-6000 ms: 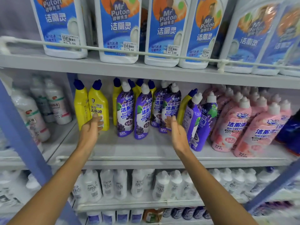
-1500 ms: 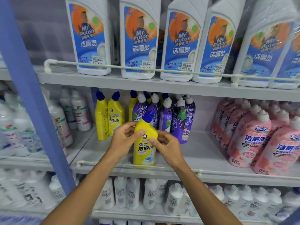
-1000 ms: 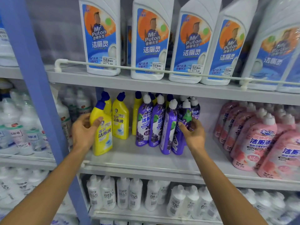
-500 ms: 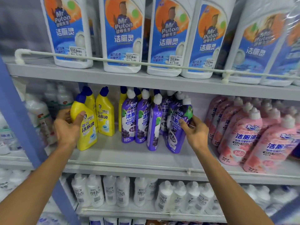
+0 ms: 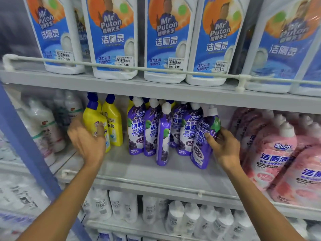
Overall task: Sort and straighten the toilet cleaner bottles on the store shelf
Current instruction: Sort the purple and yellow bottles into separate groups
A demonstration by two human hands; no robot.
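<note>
On the middle shelf [image 5: 156, 173], my left hand [image 5: 86, 141] grips the front yellow toilet cleaner bottle [image 5: 91, 119], thumb across its label. It stands just in front of two more yellow bottles [image 5: 113, 126]. A group of several purple bottles [image 5: 136, 129] with white caps stands in the centre; one [image 5: 164, 136] is set forward with its side facing out. My right hand [image 5: 224, 148] holds the rightmost purple bottle [image 5: 203, 141], which leans to the right, my thumb on its front.
Pink bottles [image 5: 278, 153] fill the right of the same shelf, close to my right hand. Large white Mr Puton bottles [image 5: 112, 40] stand on the shelf above behind a rail. White bottles [image 5: 173, 218] line the shelf below. A blue upright post [image 5: 26, 153] stands at the left.
My left hand has pushed the yellow bottle back against the other yellow ones. My right hand keeps hold of the rightmost purple bottle. The view has moved closer.
</note>
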